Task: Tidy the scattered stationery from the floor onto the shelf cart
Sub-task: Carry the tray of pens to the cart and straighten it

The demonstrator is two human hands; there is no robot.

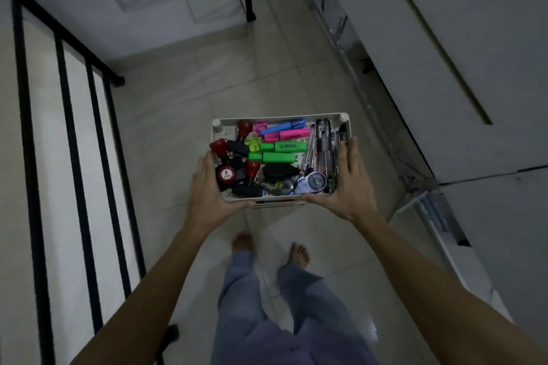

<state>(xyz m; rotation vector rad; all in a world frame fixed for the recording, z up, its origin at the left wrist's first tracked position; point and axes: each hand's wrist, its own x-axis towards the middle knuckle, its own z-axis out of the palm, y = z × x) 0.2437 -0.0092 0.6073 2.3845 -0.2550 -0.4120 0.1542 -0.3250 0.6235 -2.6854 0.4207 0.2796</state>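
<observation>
The white shelf cart point(275, 121) stands on the tiled floor in front of me, seen from above. Its top tray holds green highlighters point(278, 152), pink and blue highlighters point(286, 130), red-topped stamps point(226, 174), clear pens point(324, 145), a black tape dispenser and correction tape point(314, 182). My left hand point(209, 187) grips the tray's left side and near corner. My right hand point(345, 184) grips the right side and near corner. The lower shelves are hidden beneath the tray.
A black stair railing point(74, 133) runs along the left, with steps beyond it at the top. A folded metal ladder point(370, 104) leans along the white wall on the right. My bare feet point(299, 253) stand on the pale tiles just behind the cart.
</observation>
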